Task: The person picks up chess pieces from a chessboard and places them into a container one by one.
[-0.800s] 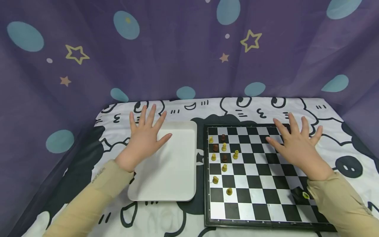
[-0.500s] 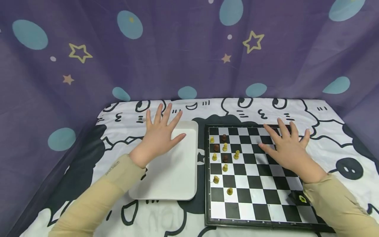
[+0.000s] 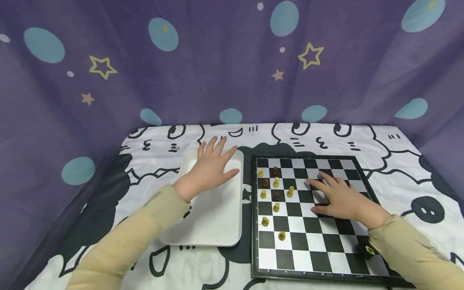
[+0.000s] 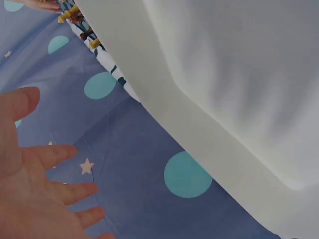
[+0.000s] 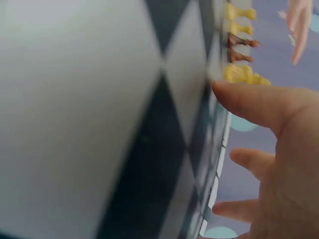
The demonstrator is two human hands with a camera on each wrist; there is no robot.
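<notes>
Over the white tray (image 3: pixel 203 235) my left hand (image 3: pixel 208 170) hovers with its fingers spread and nothing in it. My right hand (image 3: pixel 344 198) is above the black-and-white chessboard (image 3: pixel 301 257), thumb and fingers apart, pointing toward the chess pieces. Several yellow pieces, one a yellow chess piece (image 3: pixel 290 191) nearest that hand, stand on the board's left columns. Among them are dark brown pieces, such as a brown chess piece (image 3: pixel 276 196). One yellow chess piece (image 3: pixel 265 221) looks tilted. The right wrist view shows the thumb (image 5: pixel 254 102) overlapping a yellow piece beyond it.
A white cloth (image 3: pixel 398 177) with black cartoon drawings covers the table. Behind it hangs a purple curtain (image 3: pixel 203 80) with stars and blue ovals. The tray stands left of the board with a narrow gap between them.
My right hand has moved left and nearer across the board, its fingers turning toward the pieces. My left hand has moved right, further over the tray. The pieces have stayed in place.
</notes>
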